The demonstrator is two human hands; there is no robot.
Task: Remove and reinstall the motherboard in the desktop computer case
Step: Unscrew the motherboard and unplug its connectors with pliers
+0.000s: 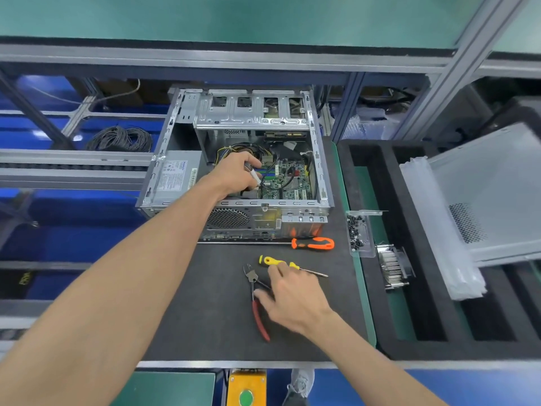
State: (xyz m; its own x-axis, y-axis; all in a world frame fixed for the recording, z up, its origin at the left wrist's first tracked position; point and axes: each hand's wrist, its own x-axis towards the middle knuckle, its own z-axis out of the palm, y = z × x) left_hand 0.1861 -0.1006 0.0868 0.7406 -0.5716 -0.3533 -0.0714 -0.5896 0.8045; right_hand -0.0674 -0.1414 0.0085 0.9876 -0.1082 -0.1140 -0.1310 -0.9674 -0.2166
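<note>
Both bare arms reach forward, one high, one low.
Left hand point(237, 174) is inside the case point(175, 159), fingers curled round a small tool; right hand point(292, 297) lies short of the case, fingers spread, relaxed.

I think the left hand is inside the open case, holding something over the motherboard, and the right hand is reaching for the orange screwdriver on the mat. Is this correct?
Not quite. In the head view the right hand reaches for the yellow screwdriver, beside the red-handled cutters; the orange screwdriver lies untouched nearer the case. The rest holds: the left hand is inside the case, holding something over the motherboard.
</note>
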